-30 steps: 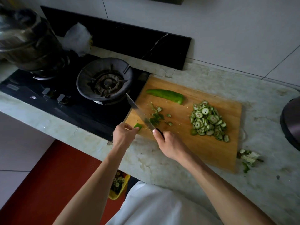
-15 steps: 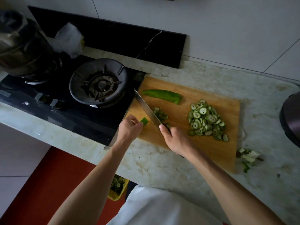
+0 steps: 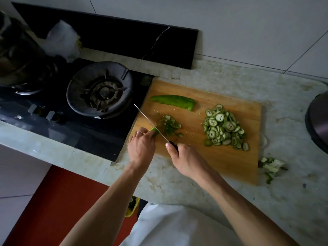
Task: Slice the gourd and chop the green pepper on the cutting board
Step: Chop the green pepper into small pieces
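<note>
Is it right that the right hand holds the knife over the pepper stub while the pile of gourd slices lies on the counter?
Not quite. In the head view the gourd slices lie on the cutting board, not the counter. The right hand does hold the knife over the pepper stub.

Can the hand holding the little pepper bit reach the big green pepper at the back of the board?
Probably yes. The left hand pinches a pepper stub, and the big green pepper lies just beyond on the cutting board. Only the knife stands between them.
</note>
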